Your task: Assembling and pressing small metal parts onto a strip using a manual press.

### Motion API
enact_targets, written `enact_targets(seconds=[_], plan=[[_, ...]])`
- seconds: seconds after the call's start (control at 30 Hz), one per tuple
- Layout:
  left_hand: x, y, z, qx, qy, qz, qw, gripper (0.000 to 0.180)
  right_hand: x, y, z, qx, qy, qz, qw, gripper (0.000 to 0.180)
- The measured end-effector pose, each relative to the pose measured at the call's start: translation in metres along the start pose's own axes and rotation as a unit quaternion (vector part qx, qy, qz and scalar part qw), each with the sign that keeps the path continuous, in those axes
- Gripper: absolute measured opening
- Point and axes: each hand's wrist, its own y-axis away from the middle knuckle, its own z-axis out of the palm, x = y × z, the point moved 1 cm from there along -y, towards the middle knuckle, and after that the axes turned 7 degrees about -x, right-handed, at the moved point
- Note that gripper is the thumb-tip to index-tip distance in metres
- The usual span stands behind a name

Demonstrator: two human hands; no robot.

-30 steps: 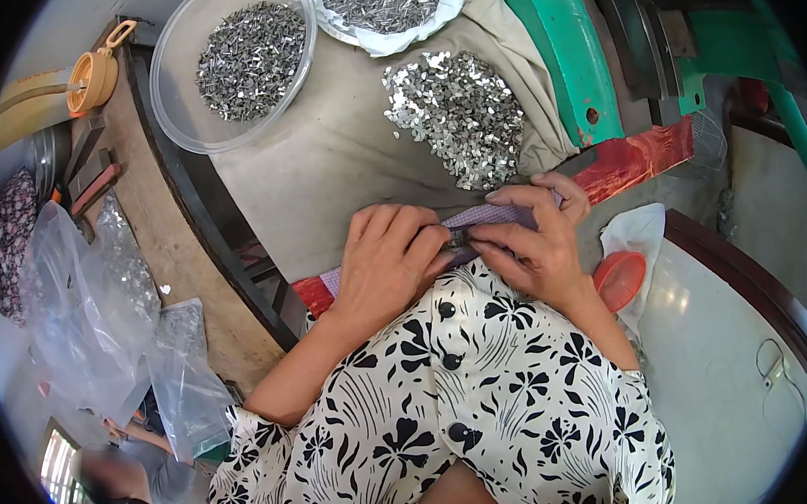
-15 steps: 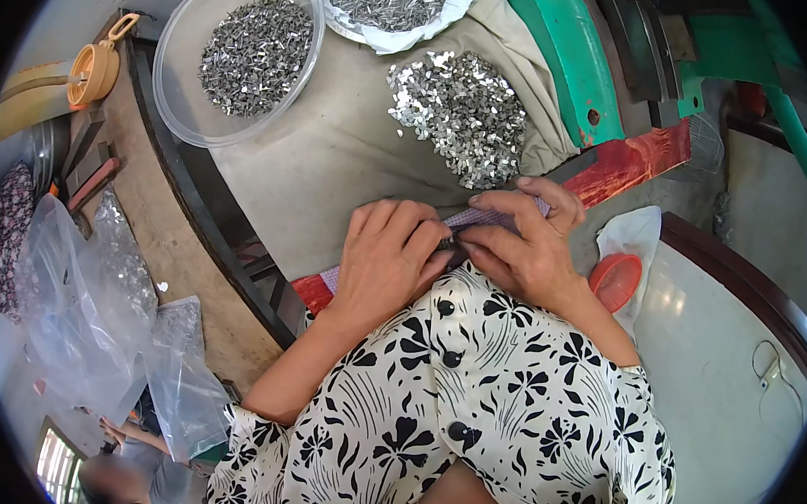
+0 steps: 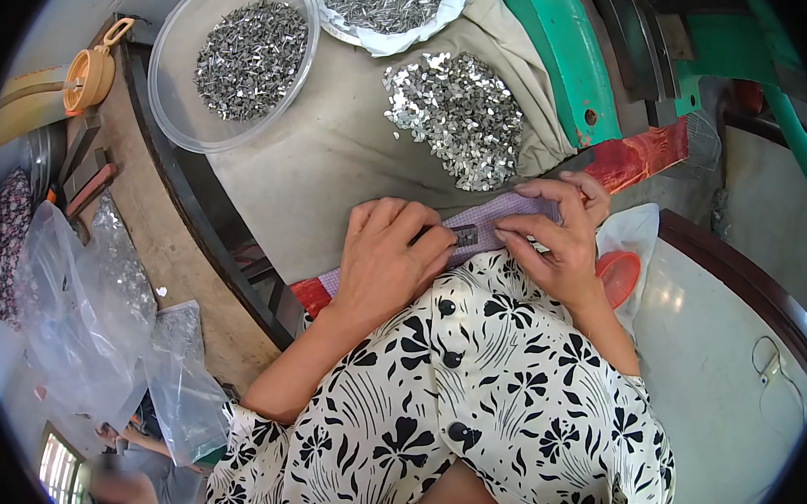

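At the near edge of the cloth-covered bench (image 3: 334, 174), both hands are pinching a purple strip (image 3: 488, 222); its long axis is running between them, left hand (image 3: 386, 260) gripping lower, right hand (image 3: 557, 238) higher.

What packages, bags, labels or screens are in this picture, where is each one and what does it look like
Clear plastic bags: crumpled, see-through, lower left beside the bench.
White bag: top centre, open, holding small grey metal pieces.
Clear round tub: top left on the cloth, holding dark grey metal bits.
Purple strip: under the left hand and right hand, checked lilac, with a small dark label-like patch.
No screens visible.
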Motion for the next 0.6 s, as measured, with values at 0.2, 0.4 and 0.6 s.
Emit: enact_targets(seconds=[0.2,0.4,0.6], plan=[[0.002,-0.002,0.003,0.006,-0.036,0.023,0.999,0.013,-0.001,-0.002,0.0,0.005,0.018,-0.009,1.0,0.02],[0.003,0.0,-0.001,-0.018,-0.085,0.044,0.995,0.015,-0.006,-0.003,0.012,-0.034,-0.009,-0.06,0.998,0.023],[0.003,0.0,0.001,-0.004,-0.066,0.035,0.997,0.016,-0.006,-0.018,0.009,-0.017,-0.022,-0.036,0.999,0.021]])
